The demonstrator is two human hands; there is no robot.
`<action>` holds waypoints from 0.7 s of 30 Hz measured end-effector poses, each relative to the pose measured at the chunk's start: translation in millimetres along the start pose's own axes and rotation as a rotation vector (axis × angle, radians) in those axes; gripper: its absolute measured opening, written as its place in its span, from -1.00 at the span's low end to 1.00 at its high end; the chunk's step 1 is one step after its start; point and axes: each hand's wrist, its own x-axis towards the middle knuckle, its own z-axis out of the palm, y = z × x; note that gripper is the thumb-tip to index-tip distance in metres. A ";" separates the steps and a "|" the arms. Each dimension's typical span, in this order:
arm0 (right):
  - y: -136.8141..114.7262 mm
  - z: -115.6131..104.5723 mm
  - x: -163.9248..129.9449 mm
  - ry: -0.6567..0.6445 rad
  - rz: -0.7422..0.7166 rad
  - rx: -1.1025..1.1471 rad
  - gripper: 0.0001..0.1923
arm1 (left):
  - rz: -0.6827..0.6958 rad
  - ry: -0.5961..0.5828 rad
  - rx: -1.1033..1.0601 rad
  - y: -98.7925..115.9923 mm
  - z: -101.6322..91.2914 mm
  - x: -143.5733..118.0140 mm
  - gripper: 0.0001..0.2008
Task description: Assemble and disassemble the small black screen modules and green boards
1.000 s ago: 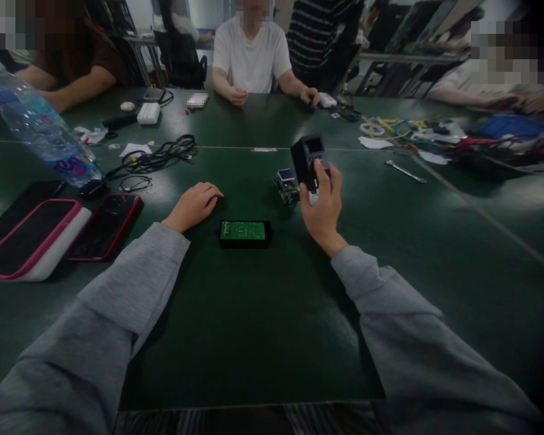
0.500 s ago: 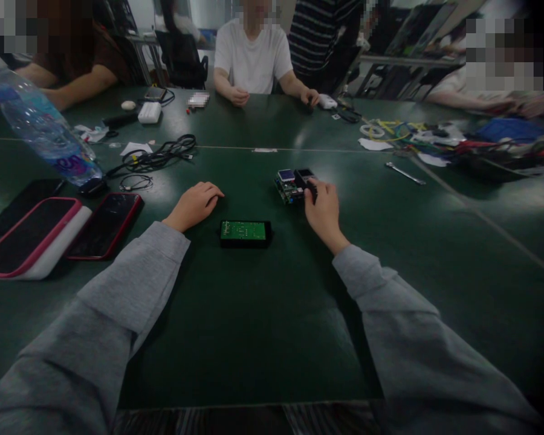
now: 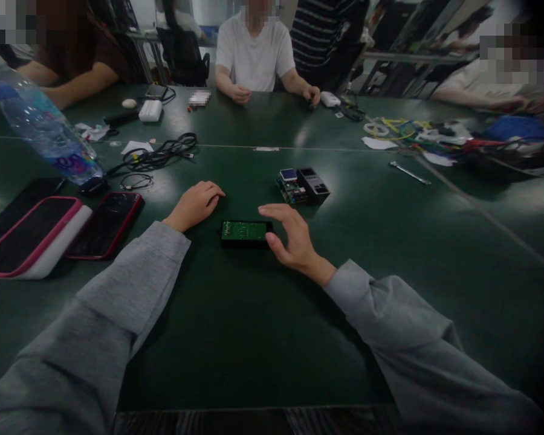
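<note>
In the head view a green circuit board [image 3: 245, 231] lies in a black rectangular case [image 3: 241, 244] on the dark green table. My right hand [image 3: 292, 238] is at the right end of this case, thumb and fingers spread apart; whether it touches the case I cannot tell. My left hand [image 3: 194, 206] rests on the table to the upper left of the case, palm down, fingers stretched out, holding nothing. Beyond my right hand stand a small circuit board with a screen [image 3: 291, 186] and, against its right side, a black box-shaped housing [image 3: 315, 187].
Phones [image 3: 106, 226] and a tilted water bottle [image 3: 49, 127] are at the left. Black cables [image 3: 163, 151] lie behind my left hand. A wrench [image 3: 409, 173] and a heap of wires [image 3: 471, 136] are at the right. A person in a white shirt [image 3: 256, 54] sits opposite.
My right hand has let go of the black housing and moved toward me and left, to the case with the green board. The housing now stands uncovered. My left hand stays put.
</note>
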 end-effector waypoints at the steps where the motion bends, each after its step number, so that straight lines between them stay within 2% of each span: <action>1: -2.6 1.2 0.0 -0.052 -0.004 0.012 -0.59 | -0.001 0.000 0.001 0.2 0.2 0.2 -0.74; 6: -0.2 3.4 3.1 -0.292 0.095 -0.022 -0.47 | -0.003 -0.004 -0.002 1.6 -0.3 1.0 -0.74; 11: -1.1 4.9 3.8 -0.348 0.161 -0.017 -0.55 | 0.000 -0.005 0.014 1.1 -0.5 0.8 -0.74; 13: -1.3 6.0 2.6 -0.311 0.204 -0.080 -0.52 | -0.002 -0.009 0.012 0.6 -0.4 0.8 -0.74; 17: 6.7 8.3 -0.9 -0.099 0.362 -0.206 -0.49 | -0.004 -0.016 -0.004 0.7 -1.2 0.7 -0.74; 19: 13.0 8.9 -2.0 -0.023 0.438 -0.198 -0.48 | -0.006 -0.017 -0.006 1.5 -2.1 0.5 -0.74; 21: 18.2 9.1 -2.1 -0.014 0.473 -0.151 -0.45 | -0.007 -0.017 -0.005 2.3 -2.9 0.3 -0.73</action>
